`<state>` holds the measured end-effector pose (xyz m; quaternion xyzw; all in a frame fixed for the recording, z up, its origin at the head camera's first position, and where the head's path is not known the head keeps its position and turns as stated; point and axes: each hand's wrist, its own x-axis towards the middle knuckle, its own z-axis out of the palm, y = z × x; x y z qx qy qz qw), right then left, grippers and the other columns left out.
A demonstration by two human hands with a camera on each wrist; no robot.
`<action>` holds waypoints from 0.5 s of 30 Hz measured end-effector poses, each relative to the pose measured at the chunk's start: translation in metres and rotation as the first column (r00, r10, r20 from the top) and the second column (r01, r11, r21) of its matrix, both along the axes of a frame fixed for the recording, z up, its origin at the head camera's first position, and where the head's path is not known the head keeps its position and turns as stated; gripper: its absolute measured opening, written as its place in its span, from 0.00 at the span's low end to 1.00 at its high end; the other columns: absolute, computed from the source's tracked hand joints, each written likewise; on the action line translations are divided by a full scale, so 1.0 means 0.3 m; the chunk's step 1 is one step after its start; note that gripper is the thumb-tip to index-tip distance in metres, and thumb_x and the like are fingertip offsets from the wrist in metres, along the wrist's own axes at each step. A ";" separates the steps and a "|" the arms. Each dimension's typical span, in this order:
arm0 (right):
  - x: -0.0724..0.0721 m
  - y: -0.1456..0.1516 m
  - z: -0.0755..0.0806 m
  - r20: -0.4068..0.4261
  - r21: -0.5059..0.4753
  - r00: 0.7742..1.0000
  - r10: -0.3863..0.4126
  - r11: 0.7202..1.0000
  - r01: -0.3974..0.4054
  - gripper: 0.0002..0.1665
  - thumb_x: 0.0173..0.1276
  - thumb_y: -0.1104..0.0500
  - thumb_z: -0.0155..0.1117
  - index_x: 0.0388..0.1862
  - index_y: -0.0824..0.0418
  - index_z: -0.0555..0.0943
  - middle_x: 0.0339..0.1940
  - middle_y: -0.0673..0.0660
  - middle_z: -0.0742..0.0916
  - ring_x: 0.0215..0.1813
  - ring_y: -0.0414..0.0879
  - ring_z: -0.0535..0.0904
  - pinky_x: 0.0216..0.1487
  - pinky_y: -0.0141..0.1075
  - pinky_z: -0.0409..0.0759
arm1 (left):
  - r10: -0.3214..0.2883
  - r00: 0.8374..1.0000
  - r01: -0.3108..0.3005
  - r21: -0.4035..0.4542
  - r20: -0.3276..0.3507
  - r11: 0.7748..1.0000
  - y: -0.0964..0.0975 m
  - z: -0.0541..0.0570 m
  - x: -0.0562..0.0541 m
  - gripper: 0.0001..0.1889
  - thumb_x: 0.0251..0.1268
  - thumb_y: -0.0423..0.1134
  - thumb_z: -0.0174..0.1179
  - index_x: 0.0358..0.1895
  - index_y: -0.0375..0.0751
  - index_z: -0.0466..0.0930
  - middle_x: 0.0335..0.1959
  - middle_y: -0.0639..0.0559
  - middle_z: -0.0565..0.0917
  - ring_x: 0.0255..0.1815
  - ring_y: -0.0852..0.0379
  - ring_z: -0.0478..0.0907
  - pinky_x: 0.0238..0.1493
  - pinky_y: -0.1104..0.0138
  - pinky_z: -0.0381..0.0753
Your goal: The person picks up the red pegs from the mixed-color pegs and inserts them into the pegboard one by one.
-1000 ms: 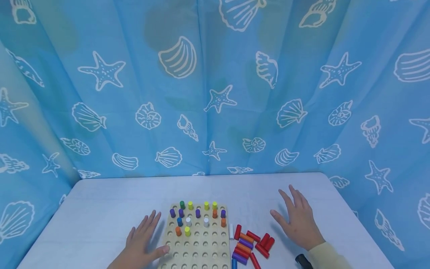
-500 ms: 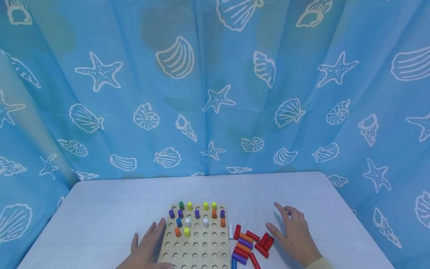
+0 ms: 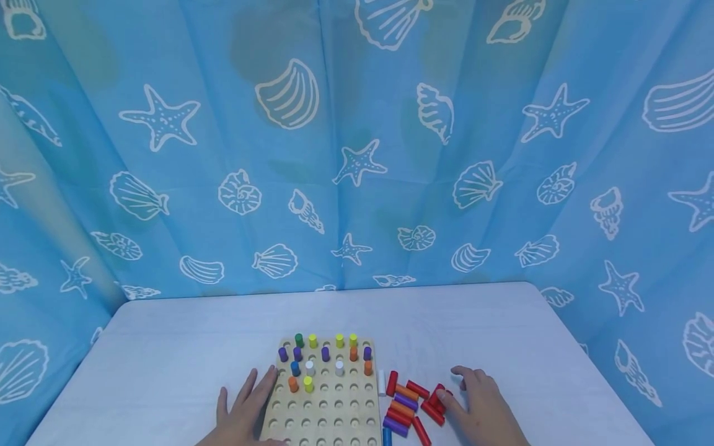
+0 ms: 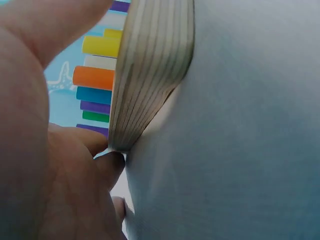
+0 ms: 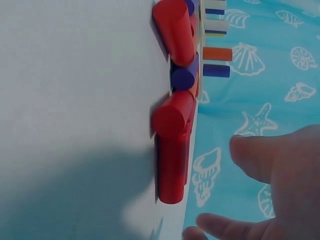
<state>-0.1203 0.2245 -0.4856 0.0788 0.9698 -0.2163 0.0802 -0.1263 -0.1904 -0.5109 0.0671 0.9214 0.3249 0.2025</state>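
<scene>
A wooden pegboard (image 3: 330, 423) lies on the table, with coloured pegs standing in its far rows. My left hand (image 3: 243, 414) is at the board's left side, fingers extended along the edge and thumb low near the front. In the left wrist view, a fingertip meets the corner of the board's layered side (image 4: 150, 65). To the board's right lies a cluster of loose pegs. Over its right end hovers my right hand (image 3: 484, 409), thumb and fingers apart around the red pegs (image 3: 432, 413). In the right wrist view, a gap shows between the thumb and a red peg (image 5: 171, 170).
An orange peg (image 3: 407, 392), purple peg (image 3: 396, 425), white peg (image 3: 382, 383) and blue peg (image 3: 387, 437) lie among the loose ones, close by the board's right edge. Behind the white-covered table (image 3: 184, 334) hangs a blue shell-print curtain (image 3: 346, 204).
My right hand has come down and left from above the table to the red pegs, its fingers drawing in. My left hand has shifted right, up against the board's left edge.
</scene>
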 end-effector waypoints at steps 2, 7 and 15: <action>0.005 -0.001 -0.003 0.013 -0.005 1.000 0.006 1.000 -0.006 0.46 0.60 0.32 0.70 0.63 0.66 0.75 0.38 0.54 0.79 0.39 0.45 0.75 0.48 0.52 0.87 | -0.004 1.000 0.004 -0.006 -0.014 1.000 -0.002 -0.003 0.001 0.63 0.50 0.67 0.71 0.82 0.40 0.45 0.80 0.37 0.55 0.79 0.28 0.35 0.63 0.26 0.14; 0.009 0.002 -0.018 0.038 -0.016 0.999 0.017 1.000 -0.016 0.43 0.60 0.36 0.72 0.60 0.68 0.76 0.35 0.53 0.78 0.36 0.45 0.73 0.41 0.44 0.85 | -0.001 1.000 0.001 -0.008 -0.021 1.000 -0.003 -0.012 -0.004 0.65 0.48 0.69 0.71 0.82 0.39 0.45 0.79 0.37 0.56 0.79 0.28 0.35 0.64 0.25 0.16; 0.004 -0.001 -0.032 0.079 -0.052 0.997 0.024 0.998 -0.020 0.34 0.64 0.42 0.72 0.56 0.67 0.78 0.33 0.53 0.77 0.35 0.45 0.72 0.36 0.37 0.78 | -0.006 1.000 0.007 0.015 -0.031 1.000 -0.008 -0.009 -0.002 0.64 0.49 0.66 0.73 0.81 0.39 0.46 0.79 0.36 0.56 0.80 0.28 0.35 0.64 0.26 0.16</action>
